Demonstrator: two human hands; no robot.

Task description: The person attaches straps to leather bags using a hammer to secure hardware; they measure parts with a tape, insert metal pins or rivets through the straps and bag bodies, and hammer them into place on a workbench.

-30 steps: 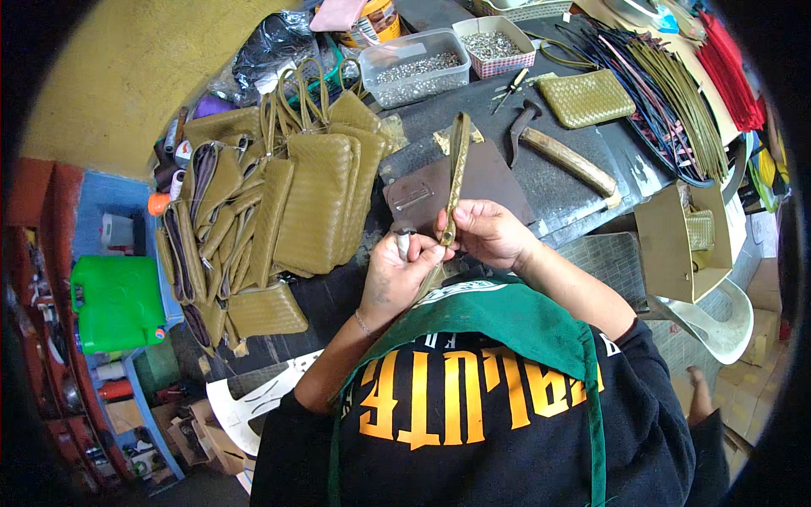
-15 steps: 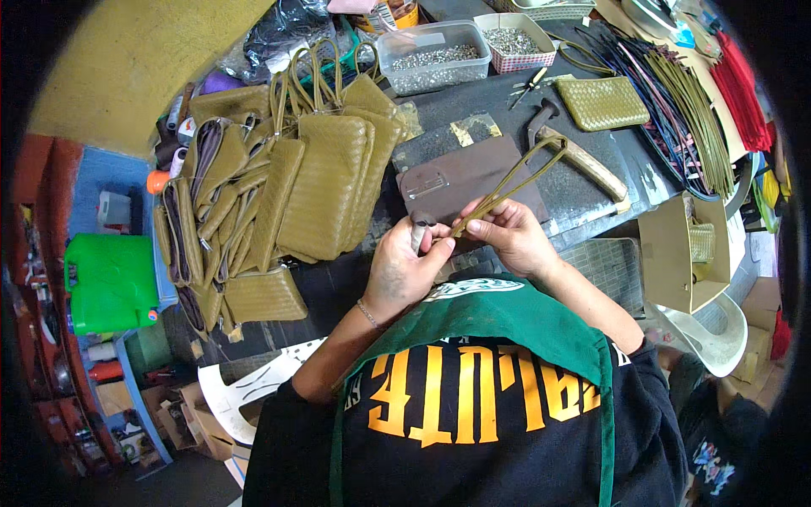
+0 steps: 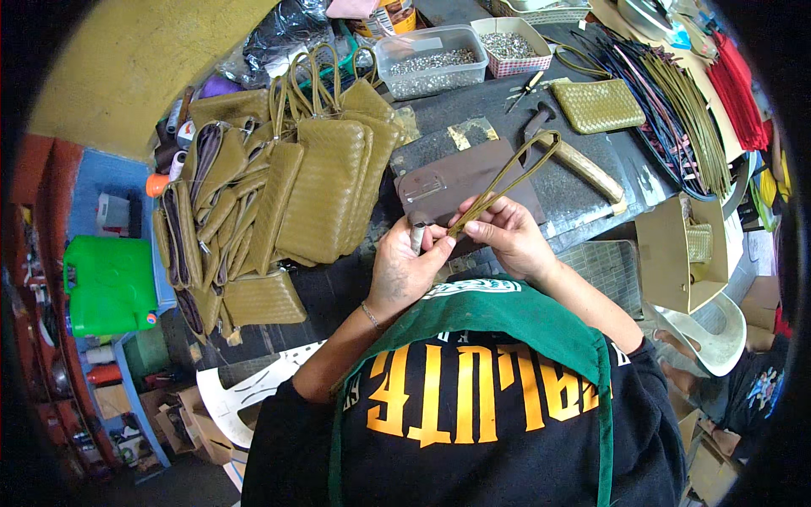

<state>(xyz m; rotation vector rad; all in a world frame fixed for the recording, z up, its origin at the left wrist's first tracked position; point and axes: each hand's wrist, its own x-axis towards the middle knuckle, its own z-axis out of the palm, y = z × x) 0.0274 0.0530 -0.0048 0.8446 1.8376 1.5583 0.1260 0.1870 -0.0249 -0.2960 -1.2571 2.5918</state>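
An olive strap folded into a long loop point(image 3: 522, 167) runs up and to the right from between my hands. My right hand point(image 3: 509, 240) is closed, pinching its doubled lower part between thumb and fingers. Curled closed, my left hand point(image 3: 404, 264) grips a short metal rod-like tool point(image 3: 416, 234), while its thumb and fingertips meet at the strap's lower end. Fingers hide that end. Just beyond lies a flat brown pad point(image 3: 477, 167) on the dark table. A hammer point(image 3: 585, 169) rests right of the pad, partly behind the loop.
Olive woven pouches point(image 3: 317, 190) pile up at the left. Behind are a clear tub point(image 3: 432, 63) and a checked box point(image 3: 510, 44) of small metal pieces. A woven pouch point(image 3: 596, 106) and strap bundles point(image 3: 676, 110) lie far right. Another person point(image 3: 743, 384) is at lower right.
The strap's loop has swung slightly left and up. My hands keep almost the same hold and place. At lower right, the other person has come further into view.
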